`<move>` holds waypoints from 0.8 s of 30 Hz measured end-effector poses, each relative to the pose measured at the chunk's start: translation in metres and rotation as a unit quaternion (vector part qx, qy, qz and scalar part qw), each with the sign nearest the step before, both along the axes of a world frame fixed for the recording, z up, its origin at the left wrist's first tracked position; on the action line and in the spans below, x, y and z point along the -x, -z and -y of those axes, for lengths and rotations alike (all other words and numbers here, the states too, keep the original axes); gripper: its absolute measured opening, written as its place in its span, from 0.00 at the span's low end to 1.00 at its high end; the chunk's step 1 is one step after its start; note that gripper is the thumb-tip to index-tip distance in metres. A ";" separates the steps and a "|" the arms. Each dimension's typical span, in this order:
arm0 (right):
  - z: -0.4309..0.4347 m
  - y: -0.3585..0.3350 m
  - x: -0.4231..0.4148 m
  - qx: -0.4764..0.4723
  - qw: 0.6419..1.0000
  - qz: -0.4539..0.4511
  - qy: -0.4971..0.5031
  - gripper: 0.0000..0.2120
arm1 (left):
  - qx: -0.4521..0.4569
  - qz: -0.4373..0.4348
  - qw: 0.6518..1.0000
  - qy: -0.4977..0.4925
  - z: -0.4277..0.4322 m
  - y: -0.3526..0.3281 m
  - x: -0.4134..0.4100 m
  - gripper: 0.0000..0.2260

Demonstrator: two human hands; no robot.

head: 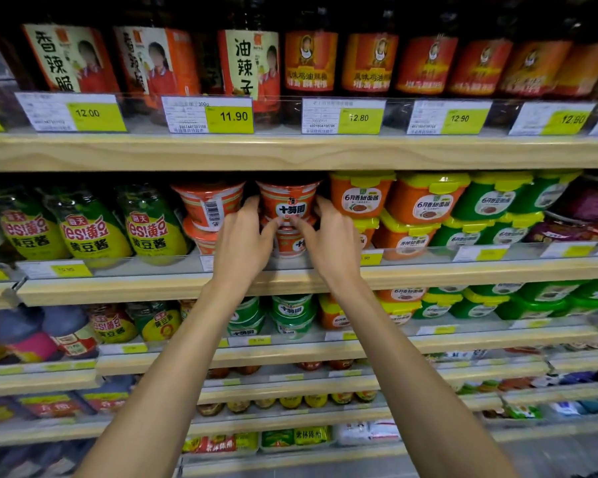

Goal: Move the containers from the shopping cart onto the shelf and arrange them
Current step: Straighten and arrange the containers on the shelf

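on shelf (290, 281), both hands (246, 232) around orange tub (288, 201)

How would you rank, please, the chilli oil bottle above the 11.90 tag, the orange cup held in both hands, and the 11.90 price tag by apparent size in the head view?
1. Chilli oil bottle, largest, though its top is cut off.
2. Orange cup, clasped between the left hand and right hand.
3. 11.90 price tag.
The cup and the tag look close, so their order is unsure.

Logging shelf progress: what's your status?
Left hand and right hand: both in a grip on the top red tub. It sits stacked on another red tub. Neighbouring tubs close either side, nothing blocking.
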State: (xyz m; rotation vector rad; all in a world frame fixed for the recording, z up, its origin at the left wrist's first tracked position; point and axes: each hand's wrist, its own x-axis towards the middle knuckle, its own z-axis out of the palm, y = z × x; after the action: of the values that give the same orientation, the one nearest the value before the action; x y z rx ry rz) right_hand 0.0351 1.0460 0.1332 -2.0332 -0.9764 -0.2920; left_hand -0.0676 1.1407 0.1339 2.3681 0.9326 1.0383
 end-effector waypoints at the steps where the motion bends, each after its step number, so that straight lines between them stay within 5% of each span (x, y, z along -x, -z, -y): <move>1: -0.001 -0.001 0.000 0.000 1.000 -0.002 0.000 0.21 | -0.001 -0.003 1.000 -0.004 -0.001 -0.001 -0.001 0.18; 13: 0.020 -0.003 0.005 0.022 0.998 0.049 0.034 0.16 | -0.035 0.029 0.999 -0.009 0.003 0.012 0.014 0.15; 24: 0.010 0.023 0.002 0.023 0.999 -0.016 -0.029 0.19 | 0.017 0.011 0.999 0.041 0.009 0.030 0.011 0.23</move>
State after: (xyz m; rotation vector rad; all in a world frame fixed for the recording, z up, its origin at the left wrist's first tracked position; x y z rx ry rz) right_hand 0.0327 1.0359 0.1104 -2.0407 -1.0291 -0.2056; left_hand -0.0784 1.1320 0.1035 2.3410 0.8312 1.0080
